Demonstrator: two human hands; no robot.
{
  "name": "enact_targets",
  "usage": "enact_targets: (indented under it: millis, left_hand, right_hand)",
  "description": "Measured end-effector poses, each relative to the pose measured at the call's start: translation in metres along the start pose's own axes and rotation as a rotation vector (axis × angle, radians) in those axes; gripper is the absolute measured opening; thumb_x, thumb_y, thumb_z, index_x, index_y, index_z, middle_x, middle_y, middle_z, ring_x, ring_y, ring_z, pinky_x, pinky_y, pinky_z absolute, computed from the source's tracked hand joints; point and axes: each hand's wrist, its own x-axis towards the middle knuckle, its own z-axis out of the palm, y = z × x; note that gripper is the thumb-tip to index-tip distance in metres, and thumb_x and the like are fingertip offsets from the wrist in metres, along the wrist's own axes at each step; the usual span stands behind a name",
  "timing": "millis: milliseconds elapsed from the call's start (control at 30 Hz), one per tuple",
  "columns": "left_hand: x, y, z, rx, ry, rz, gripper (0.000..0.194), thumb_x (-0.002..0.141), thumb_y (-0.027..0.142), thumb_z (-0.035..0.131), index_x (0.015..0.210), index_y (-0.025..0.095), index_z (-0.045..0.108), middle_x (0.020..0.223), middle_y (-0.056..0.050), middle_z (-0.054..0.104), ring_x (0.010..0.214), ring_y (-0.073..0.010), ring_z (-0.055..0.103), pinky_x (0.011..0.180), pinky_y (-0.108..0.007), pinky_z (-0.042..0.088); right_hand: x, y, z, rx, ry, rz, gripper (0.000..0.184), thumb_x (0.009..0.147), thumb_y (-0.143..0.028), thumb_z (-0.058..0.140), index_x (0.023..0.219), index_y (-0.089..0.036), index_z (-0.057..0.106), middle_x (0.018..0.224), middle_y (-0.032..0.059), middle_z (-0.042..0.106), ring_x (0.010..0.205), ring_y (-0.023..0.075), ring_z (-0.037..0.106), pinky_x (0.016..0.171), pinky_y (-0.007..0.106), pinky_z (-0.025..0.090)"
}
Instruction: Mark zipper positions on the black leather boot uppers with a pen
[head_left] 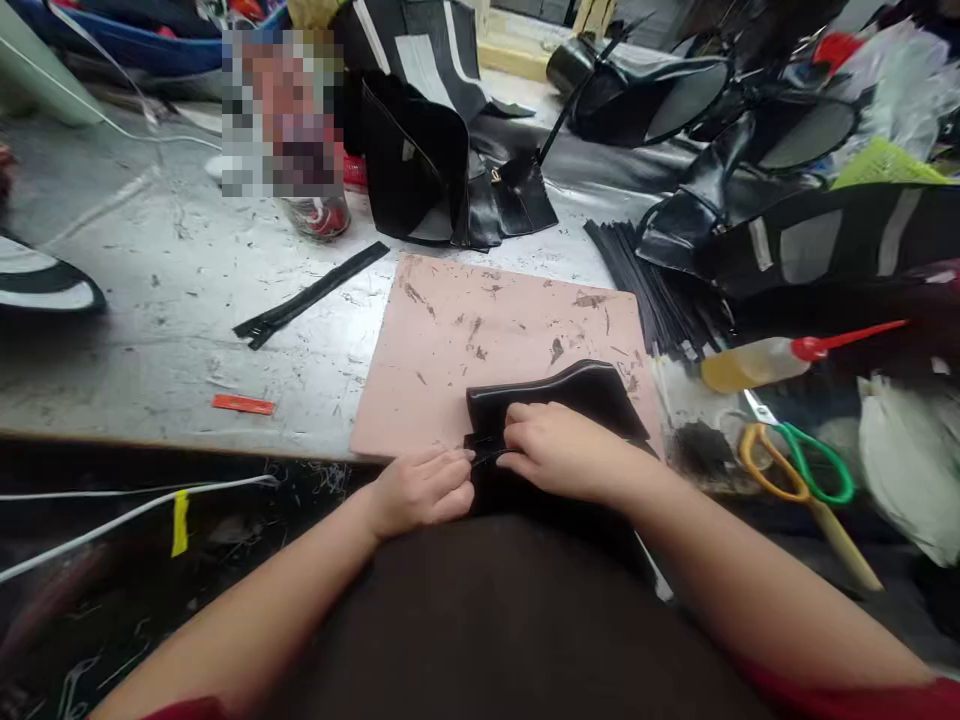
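Currently pinching a glossy black piece (559, 385) over the pink board's (487, 310) near edge with the curled fingers of left hand (426, 488) and right hand (566, 450). Working between a black zipper (313, 296) on the bench (315, 400) left of the board and scissors (792, 446) right of it.

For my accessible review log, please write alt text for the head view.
A person's left hand and right hand hold a black leather-like piece at the near edge of a stained pink board. A black zipper lies left of the board; scissors and a red-nozzled bottle lie to its right.
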Motion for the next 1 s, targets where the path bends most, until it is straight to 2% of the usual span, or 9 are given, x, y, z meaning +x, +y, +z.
enact_targets:
  millis: [133,300,533,833,1000]
  left_hand:
    - [0.003,0.002,-0.001,0.028,0.021,-0.025,0.013,0.074,0.003,0.053,0.069,0.015,0.051,0.069,-0.004,0.064,0.073,-0.013,0.064,0.066,-0.023,0.052]
    - [0.003,0.006,0.002,0.126,0.038,-0.04,0.015,0.071,0.006,0.063,0.083,0.015,0.06,0.078,-0.002,0.068,0.071,-0.0111,0.064,0.062,-0.022,0.051]
    - [0.009,0.013,0.001,0.188,-0.035,-0.091,0.009,0.071,0.01,0.065,0.078,0.015,0.063,0.085,0.0,0.072,0.074,-0.0119,0.065,0.065,-0.023,0.05]
    - [0.019,0.019,0.0,0.272,-0.086,-0.107,0.008,0.073,0.007,0.061,0.075,0.015,0.062,0.082,-0.002,0.071,0.071,-0.0129,0.064,0.061,-0.024,0.048]
    - [0.021,0.023,0.001,0.387,-0.139,-0.11,0.009,0.074,0.01,0.059,0.074,0.018,0.063,0.082,0.001,0.071,0.07,-0.0128,0.061,0.06,-0.025,0.045]
  right_hand:
    - [0.007,-0.001,-0.002,-0.039,-0.007,0.036,0.028,0.085,-0.028,0.044,0.074,-0.016,0.066,0.089,0.0063,0.061,0.071,0.0181,0.058,0.067,0.029,0.042]
    - [0.011,0.001,0.002,-0.084,-0.014,0.02,0.026,0.085,-0.03,0.046,0.077,-0.016,0.066,0.09,0.0077,0.06,0.075,0.0187,0.059,0.069,0.029,0.041]
    - [0.012,0.005,0.005,-0.084,0.006,0.01,0.024,0.084,-0.03,0.048,0.078,-0.016,0.066,0.09,0.0077,0.06,0.075,0.0192,0.059,0.07,0.029,0.042]
    - [0.014,0.004,0.003,-0.056,0.01,0.04,0.024,0.083,-0.031,0.05,0.076,-0.015,0.067,0.087,0.0079,0.062,0.072,0.0175,0.06,0.061,0.025,0.041]
    - [0.009,0.004,0.0,-0.122,0.028,0.098,0.028,0.082,-0.036,0.051,0.077,-0.014,0.068,0.085,0.0094,0.061,0.076,0.0216,0.06,0.069,0.031,0.041]
